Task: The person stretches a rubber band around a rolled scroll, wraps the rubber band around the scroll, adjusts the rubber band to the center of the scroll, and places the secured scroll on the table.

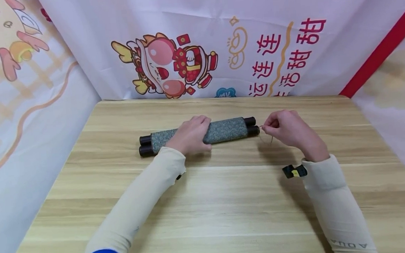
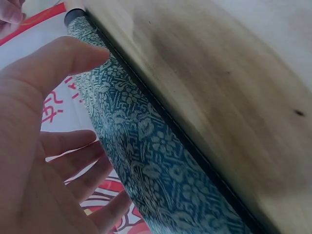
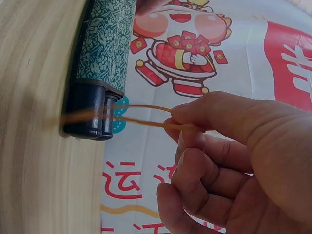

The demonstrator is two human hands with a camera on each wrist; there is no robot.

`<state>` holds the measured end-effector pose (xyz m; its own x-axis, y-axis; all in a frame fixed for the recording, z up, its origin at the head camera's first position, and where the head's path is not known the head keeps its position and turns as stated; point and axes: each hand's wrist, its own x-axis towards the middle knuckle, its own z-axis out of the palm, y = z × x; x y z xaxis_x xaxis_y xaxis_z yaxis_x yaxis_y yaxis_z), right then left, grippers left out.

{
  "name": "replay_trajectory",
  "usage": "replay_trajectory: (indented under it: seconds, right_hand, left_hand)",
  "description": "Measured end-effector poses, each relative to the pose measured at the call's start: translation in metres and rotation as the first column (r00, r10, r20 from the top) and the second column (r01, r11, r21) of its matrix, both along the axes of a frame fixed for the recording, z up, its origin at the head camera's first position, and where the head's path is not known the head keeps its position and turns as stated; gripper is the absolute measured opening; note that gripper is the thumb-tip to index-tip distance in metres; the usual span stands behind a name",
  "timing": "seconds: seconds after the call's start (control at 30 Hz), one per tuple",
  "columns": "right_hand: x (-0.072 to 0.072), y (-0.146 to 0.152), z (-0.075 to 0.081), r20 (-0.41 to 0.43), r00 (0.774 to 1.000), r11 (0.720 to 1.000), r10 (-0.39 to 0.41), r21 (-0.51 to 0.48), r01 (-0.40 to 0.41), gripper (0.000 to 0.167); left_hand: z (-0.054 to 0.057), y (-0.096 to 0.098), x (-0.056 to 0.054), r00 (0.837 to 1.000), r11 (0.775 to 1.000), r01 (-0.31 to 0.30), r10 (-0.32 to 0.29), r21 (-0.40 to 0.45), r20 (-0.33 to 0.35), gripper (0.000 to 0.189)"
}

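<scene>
Soft shadows cross the bright counter (image 1: 222, 207); the left wrist view is dim, the right blurs the orange band's (image 3: 139, 121) end.

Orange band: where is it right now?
In the right wrist view, the orange band, pinched by the right hand near centre, reaches left in front of the dark knobs, which the head view shows at the right end of the patterned scroll.

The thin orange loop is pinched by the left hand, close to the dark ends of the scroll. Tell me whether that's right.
Wrong hand: the right hand, not the left hand, pinches the thin orange loop, as the right wrist view shows. It is close to the dark ends of the scroll.
</scene>
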<state>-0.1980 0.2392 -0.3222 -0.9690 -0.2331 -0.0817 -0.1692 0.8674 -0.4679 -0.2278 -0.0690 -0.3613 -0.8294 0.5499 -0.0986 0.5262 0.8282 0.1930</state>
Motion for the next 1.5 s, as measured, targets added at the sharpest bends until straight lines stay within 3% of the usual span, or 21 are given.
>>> replay_trajectory:
  seconds: [0.23,0.57,0.77,0.97,1.07,1.23,1.5]
  right_hand:
    - [-0.001,0.001,-0.001,-0.006,1.000,1.000,0.000,-0.002,0.000,0.019]
    - [-0.002,0.004,-0.001,-0.013,1.000,1.000,0.016,0.009,-0.015,0.020]
    - [-0.003,0.005,-0.001,-0.020,0.999,1.000,0.025,0.016,-0.025,0.020]
    - [-0.002,0.009,0.000,-0.029,0.999,1.000,0.018,0.011,-0.018,0.020]
    - [-0.001,0.011,-0.001,-0.047,0.999,1.000,0.014,-0.001,-0.015,0.019]
    - [-0.001,0.012,-0.002,-0.050,0.998,1.000,0.024,-0.016,-0.025,0.018]
    - [-0.001,0.009,0.002,-0.039,0.999,1.000,0.017,-0.002,-0.017,0.019]
  left_hand:
    - [-0.002,0.013,-0.006,0.997,0.999,-0.030,0.031,-0.012,0.068,0.089]
    - [-0.010,0.032,-0.021,0.998,0.999,-0.024,0.025,-0.037,0.049,0.087]
    - [-0.012,0.053,-0.022,0.996,0.992,-0.094,0.093,-0.089,-0.008,0.077]
    - [-0.021,0.069,-0.023,0.972,0.963,-0.234,0.230,-0.133,-0.046,0.075]
    - [-0.025,0.067,-0.028,0.962,0.955,-0.272,0.272,-0.120,-0.013,0.077]
    - [-0.030,0.054,-0.035,0.961,0.958,-0.271,0.274,-0.092,0.023,0.082]
    - [-0.023,0.031,-0.035,0.963,0.966,-0.258,0.257,-0.004,-0.079,0.091]
